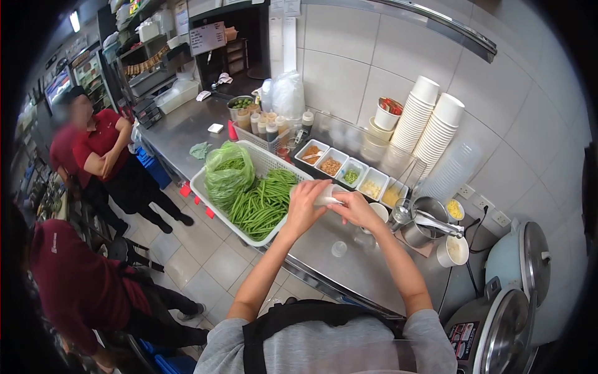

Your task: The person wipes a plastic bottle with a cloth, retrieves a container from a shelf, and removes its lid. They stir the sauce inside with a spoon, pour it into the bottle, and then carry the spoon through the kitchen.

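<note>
My left hand (pixel 305 207) and my right hand (pixel 356 210) are both closed around a whitish translucent cup (pixel 326 196), held above the steel counter near the ingredient tray. Just left of my left hand, a white basket (pixel 198 184) holds loose green beans (pixel 265 202) and a green plastic bag (pixel 229 167). Beyond my hands stands a row of small containers with chopped ingredients (pixel 330 166). A white bowl (pixel 379 212) is partly hidden behind my right hand. A small clear lid or cup (pixel 339 249) lies on the counter below my hands.
Stacked white bowls (pixel 412 118) and clear cups (pixel 450 168) line the wall. A metal pot (pixel 425 218) with tongs and rice cookers (pixel 498 330) are at the right. Sauce bottles (pixel 271 129) stand behind the basket. Several people in red shirts (pixel 103 140) are at the left.
</note>
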Demonstrator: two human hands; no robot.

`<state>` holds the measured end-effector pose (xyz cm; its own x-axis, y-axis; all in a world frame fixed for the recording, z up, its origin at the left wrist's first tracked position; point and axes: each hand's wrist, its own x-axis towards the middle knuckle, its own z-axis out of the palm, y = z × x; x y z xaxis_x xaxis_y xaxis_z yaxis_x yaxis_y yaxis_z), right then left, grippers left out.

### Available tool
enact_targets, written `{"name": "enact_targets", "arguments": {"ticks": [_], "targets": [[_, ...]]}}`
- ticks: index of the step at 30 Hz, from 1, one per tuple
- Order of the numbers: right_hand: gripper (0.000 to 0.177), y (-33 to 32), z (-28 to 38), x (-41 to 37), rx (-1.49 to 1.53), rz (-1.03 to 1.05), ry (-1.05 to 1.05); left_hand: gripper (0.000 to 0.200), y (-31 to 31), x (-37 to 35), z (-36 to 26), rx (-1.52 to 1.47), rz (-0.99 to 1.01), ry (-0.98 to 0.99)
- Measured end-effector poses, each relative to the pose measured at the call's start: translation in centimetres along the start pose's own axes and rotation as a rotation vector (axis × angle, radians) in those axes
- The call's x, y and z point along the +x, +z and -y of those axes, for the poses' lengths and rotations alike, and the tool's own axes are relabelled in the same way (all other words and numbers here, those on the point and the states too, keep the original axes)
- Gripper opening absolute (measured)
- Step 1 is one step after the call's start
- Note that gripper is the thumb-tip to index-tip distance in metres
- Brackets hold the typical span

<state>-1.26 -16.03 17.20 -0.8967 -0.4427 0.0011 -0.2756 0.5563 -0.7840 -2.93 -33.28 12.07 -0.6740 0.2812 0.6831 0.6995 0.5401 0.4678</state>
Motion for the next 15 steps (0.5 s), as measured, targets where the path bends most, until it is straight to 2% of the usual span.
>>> {"name": "enact_targets", "arguments": {"ticks": [3, 4, 6, 7, 10, 11, 14, 15], "targets": [[0.019, 0.3, -0.2, -0.1, -0.183, -0.281, -0.352, 0.077, -1.9, 0.8, -2.5, 0.223, -0.209, -0.006], [0.018, 0.2, -0.5, -0.1, -0.337, -0.414, -0.489, 0.081, -1.9, 0.8, -2.5, 0.038, -0.364, -0.087], [0.017, 0.4, -1.0, 0.0, -0.652, -0.666, -0.765, 0.081, -2.1, 1.2, -0.8, -1.438, -0.421, -0.566], [0.014, 0.4, -0.9, 0.1, -0.770, -0.613, -0.863, 0.067, -3.2, 1.1, -0.7, -1.795, -0.360, -0.872], [0.016, 2.5, -2.2, 1.2, -0.850, -0.493, -0.807, 0.033, -0.7, 3.0, 2.2, -1.835, -0.299, -0.903], [0.019, 3.3, -4.1, 2.0, -0.853, -0.439, -0.734, 0.035, -0.3, 3.7, 1.0, -1.535, -0.407, -0.788], [0.021, 5.4, -0.8, 1.0, 0.907, 0.050, -0.190, 0.039, 1.8, 3.6, 2.1, -1.642, -0.372, -0.726], [0.021, 5.4, -0.5, 1.5, 1.057, 0.037, -0.169, 0.041, 2.0, 3.0, 1.8, -1.777, -0.281, -0.539]]}}
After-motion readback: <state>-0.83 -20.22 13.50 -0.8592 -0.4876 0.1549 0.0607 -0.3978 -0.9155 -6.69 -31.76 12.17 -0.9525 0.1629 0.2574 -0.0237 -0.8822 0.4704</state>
